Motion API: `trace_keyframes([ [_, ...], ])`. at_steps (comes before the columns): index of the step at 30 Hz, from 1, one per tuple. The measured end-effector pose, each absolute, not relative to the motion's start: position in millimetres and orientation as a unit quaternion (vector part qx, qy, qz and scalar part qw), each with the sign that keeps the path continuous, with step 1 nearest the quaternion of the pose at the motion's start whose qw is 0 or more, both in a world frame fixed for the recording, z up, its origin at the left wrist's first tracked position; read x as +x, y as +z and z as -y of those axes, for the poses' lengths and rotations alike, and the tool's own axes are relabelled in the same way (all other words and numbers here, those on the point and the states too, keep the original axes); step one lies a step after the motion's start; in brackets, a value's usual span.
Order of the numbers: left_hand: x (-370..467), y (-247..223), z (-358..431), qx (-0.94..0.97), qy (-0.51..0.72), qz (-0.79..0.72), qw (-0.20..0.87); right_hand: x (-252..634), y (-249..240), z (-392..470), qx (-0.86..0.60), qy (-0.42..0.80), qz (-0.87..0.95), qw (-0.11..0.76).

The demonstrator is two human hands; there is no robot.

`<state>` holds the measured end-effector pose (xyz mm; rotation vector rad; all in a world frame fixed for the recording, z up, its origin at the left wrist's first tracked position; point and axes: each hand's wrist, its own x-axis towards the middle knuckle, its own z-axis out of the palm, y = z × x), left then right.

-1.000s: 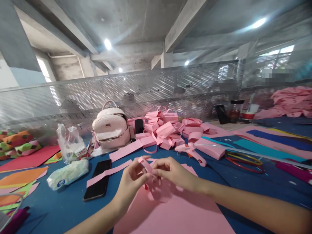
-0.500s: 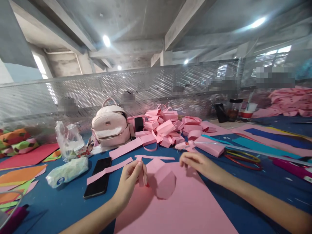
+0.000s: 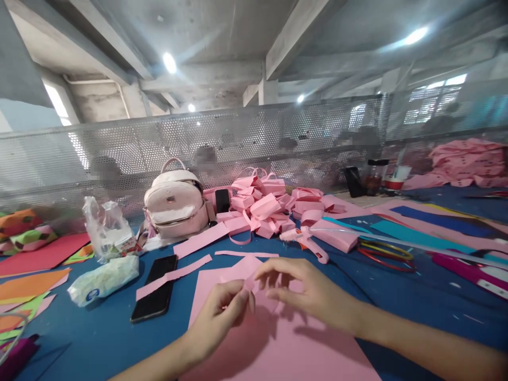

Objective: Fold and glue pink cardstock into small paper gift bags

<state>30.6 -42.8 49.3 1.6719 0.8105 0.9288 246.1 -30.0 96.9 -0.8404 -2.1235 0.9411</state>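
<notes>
Over a large pink sheet (image 3: 313, 349), my left hand (image 3: 224, 312) has its thumb and fingers pinched around a small pink piece, mostly hidden by the fingers. My right hand (image 3: 293, 286) hovers just beside it with fingers curved and apart, nothing visibly held. A smaller pink piece (image 3: 248, 266) shows behind and between the hands, partly covered by them. Two narrow pink strips lie near: one (image 3: 182, 273) crosses a black phone (image 3: 153, 304), the other (image 3: 246, 254) rests beyond the sheet.
Folded pink pieces (image 3: 265, 206) are heaped behind, beside a pink backpack (image 3: 177, 203). A pink glue gun (image 3: 307, 241) with a cord lies beyond my right hand. Tissues (image 3: 103, 279) and coloured sheets (image 3: 27, 288) sit left; yellow and red rings (image 3: 387, 254) lie right. People are behind a perforated screen (image 3: 246, 127).
My right hand has moved left and nearer to my left hand, uncovering the glue gun. My left hand has shifted slightly right and lower. The view has shifted a little.
</notes>
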Motion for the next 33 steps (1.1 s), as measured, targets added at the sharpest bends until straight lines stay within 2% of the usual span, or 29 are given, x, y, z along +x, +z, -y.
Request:
trace_keyframes([
  [5, 21, 50, 32, 0.697, 0.377, -0.336, 0.510, 216, 88, 7, -0.273, 0.498, 0.751, 0.337],
  [8, 16, 49, 24, 0.694, 0.375, -0.336, 0.514, 212, 81, -3, -0.260, 0.526, 0.734, 0.343],
  [19, 14, 54, 19, 0.688, 0.366, -0.332, 0.531, 212, 81, -5, -0.285, 0.470, 0.741, 0.385],
  [28, 12, 56, 18, 0.696, 0.368, -0.345, 0.511, 215, 80, -8, -0.277, 0.382, 0.787, 0.398],
  [33, 14, 52, 17, 0.708, 0.374, -0.349, 0.488, 214, 83, -5, -0.269, 0.374, 0.787, 0.410],
])
